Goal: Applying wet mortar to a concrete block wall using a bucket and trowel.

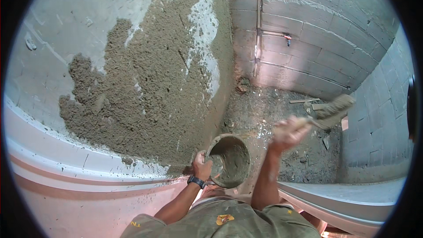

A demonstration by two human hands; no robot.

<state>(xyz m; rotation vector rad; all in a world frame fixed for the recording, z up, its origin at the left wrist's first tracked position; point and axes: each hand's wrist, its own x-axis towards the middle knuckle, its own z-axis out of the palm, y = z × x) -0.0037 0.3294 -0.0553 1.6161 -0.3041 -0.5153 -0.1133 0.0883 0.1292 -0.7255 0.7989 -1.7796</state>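
Note:
My left hand [202, 166], with a dark watch on its wrist, grips the rim of a round bucket [241, 161] in front of my body. Grey mortar coats the bucket's inside; how much lies at the bottom is hard to tell. Out to the right, my right hand [289, 135] is closed round the handle of a trowel [328, 122], slightly blurred by motion. A lump of wet mortar [336, 106] rides on the blade, held away from the walls. Rough fresh mortar [145, 101] covers much of the wall at left, with pale bare patches showing through.
A block wall [304, 31] stands ahead, carrying a pipe [258, 17] and a small tap fitting [288, 38]. Another block wall [372, 123] rises at right. Rubble and wood scraps [304, 100] litter the floor. A pale ledge [343, 194] runs along the lower right.

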